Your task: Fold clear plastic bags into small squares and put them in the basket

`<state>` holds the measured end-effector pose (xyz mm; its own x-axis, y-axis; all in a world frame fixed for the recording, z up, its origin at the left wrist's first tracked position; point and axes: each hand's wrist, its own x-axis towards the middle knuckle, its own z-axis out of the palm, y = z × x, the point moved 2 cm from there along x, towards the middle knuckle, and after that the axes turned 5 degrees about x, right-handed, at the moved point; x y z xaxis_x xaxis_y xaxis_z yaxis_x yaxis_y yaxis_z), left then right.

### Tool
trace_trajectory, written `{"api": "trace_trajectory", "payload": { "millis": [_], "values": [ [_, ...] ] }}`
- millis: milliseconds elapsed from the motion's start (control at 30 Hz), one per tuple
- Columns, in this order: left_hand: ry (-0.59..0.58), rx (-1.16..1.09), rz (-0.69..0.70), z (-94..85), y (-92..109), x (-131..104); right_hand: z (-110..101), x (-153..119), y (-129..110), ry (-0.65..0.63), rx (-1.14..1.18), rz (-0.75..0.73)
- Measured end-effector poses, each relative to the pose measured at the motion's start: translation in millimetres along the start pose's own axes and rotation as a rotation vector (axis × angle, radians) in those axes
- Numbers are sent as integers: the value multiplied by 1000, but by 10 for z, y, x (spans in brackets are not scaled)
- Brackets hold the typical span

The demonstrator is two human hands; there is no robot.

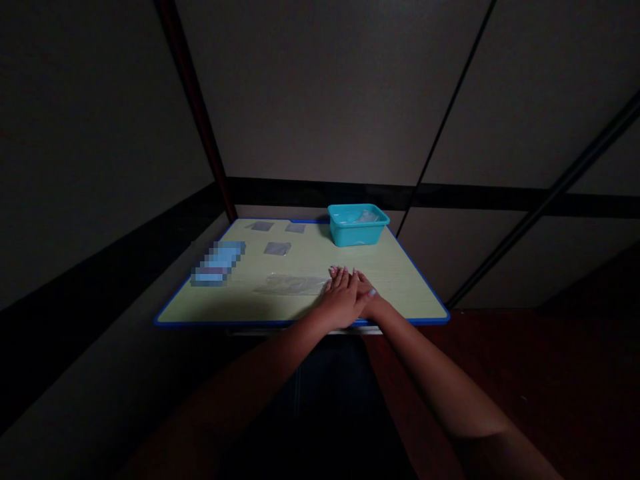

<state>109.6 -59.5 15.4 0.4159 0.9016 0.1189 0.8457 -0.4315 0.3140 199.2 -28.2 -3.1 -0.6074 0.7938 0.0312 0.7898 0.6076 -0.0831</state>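
My left hand (341, 299) lies across my right hand (369, 305) near the front edge of the table. Its fingers are stretched out flat, and the thumb points to the right over the other hand. Most of my right hand is covered, though some flat fingertips show past the left one. Beside and partly under the hands, a long clear plastic bag (293, 285) lies flat on the tabletop. Whether the fingers press on its right end I cannot tell. Neither hand appears to grip anything.
The pale yellow table (400, 287) has a blue rim. A turquoise basket (357, 235) with clear plastic inside stands at the back right. Small flat greyish packets (277, 249) lie toward the back left. A blurred-out blue item (219, 263) is at the left edge. Walls stand behind and left.
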Motion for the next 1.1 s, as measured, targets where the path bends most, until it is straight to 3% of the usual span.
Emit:
{"api": "trace_trajectory", "payload": {
  "millis": [100,400,900,1100],
  "values": [
    [7,9,-46,27,-165,-37,-36,-15,-23,-54,66,12],
    [-50,217,-110,-4,-497,-212,-66,-5,-61,-44,112,72],
    [3,330,-244,-208,-1019,-633,-99,-13,-68,-48,143,84],
    [59,250,-228,-332,-1174,-819,-98,-13,-58,-53,144,89]
  ]
}}
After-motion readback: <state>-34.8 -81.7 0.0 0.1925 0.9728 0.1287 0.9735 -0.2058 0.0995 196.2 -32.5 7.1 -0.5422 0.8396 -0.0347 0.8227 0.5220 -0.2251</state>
